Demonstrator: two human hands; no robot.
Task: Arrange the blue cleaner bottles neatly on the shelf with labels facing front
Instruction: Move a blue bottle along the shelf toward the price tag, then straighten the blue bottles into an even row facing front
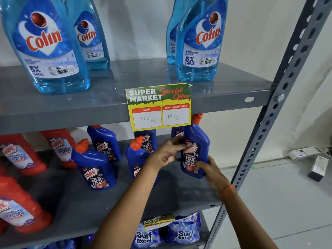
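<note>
Several dark blue Harpic bottles with orange caps stand on the middle shelf [179, 198]. The rightmost front blue bottle [197, 141] stands upright near the shelf's right end, label facing front. My right hand [210, 169] grips its lower right side. My left hand [168, 153] touches its left side at label height with fingers curled. Just left, another blue bottle [137, 155] is partly hidden behind my left hand. A third front bottle [95, 168] stands further left, label to the front. More blue bottles [106, 142] stand behind.
Red Harpic bottles [21, 155] fill the shelf's left part. Light blue Colin bottles [199, 38] stand on the upper shelf, with a yellow price tag [159, 108] hanging from its edge. Surf Excel packs [185, 230] lie below. A perforated grey upright [265, 130] bounds the right; boxes [305, 153] lie on the floor.
</note>
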